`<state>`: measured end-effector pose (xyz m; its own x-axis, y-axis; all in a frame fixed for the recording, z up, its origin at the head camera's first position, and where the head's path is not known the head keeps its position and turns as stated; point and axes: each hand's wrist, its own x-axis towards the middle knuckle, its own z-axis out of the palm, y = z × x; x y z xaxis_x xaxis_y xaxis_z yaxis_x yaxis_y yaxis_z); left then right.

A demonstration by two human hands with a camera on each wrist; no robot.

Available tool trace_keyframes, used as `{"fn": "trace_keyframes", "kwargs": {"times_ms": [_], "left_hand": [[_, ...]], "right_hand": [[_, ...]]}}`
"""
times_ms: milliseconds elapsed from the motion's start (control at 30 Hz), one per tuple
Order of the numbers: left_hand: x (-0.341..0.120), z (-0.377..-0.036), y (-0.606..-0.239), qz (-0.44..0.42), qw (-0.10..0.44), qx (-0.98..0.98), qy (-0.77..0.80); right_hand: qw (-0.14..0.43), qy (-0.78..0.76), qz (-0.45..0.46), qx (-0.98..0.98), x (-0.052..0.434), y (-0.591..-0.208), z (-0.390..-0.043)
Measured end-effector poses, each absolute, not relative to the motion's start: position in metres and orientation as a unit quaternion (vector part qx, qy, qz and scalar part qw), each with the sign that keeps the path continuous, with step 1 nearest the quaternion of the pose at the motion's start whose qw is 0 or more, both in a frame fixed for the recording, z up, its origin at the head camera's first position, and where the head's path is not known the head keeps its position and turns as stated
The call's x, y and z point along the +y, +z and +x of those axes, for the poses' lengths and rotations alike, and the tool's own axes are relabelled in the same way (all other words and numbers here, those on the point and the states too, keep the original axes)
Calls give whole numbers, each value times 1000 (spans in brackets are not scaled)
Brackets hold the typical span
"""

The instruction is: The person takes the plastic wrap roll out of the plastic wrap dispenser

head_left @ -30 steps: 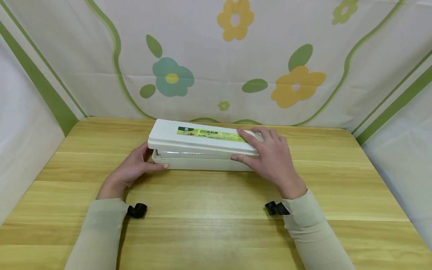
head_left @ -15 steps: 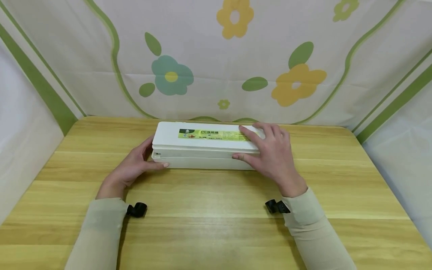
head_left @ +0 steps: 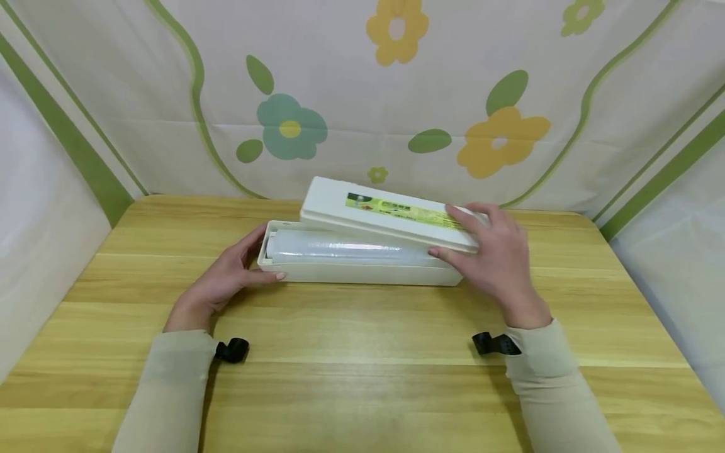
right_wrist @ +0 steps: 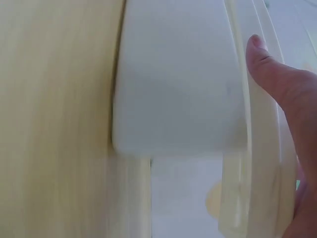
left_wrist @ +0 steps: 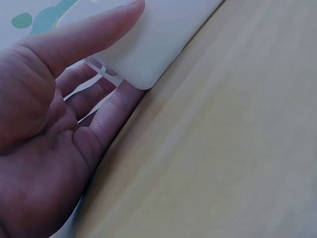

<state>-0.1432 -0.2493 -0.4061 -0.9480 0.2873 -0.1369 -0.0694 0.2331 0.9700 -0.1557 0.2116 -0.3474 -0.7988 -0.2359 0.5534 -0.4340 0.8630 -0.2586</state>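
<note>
The right hand (head_left: 498, 258) has its grip on the lid (head_left: 391, 214) of the cling-film dispenser, thumb on the front edge, fingers spread over the top, and the lid hangs tilted above the box, right end overhanging. The left hand (head_left: 226, 277) clasps the left end of the white box (head_left: 362, 272), thumb along the front wall, fingers curled round the end. Inside the open box lies the roll of cling film (head_left: 345, 246), in plain sight. A yellow-green label (head_left: 404, 212) runs along the lid. The box sits mid-tabletop (head_left: 362, 371), towards the back, in front of a flowered cloth backdrop (head_left: 362, 94).
</note>
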Motion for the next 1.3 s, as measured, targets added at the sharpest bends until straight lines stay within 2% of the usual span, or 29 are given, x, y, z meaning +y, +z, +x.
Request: {"fn": "trace_keyframes", "kwargs": {"times_ms": [333,567,967,1300], "left_hand": [[-253,-144,-406,95,163,760,622],[-254,-145,-408,103,170,747,634],[-254,-144,-407,102,172,753,627],[-255,-141,-405,99,170,755,626]], "right_hand": [[270,201,117,-934,278,-349,-152],[246,215,88,-941,307,-356,-152],[150,239,47,-958,341,-368,-152],[65,212,94,-971,345,-379,-154]]}}
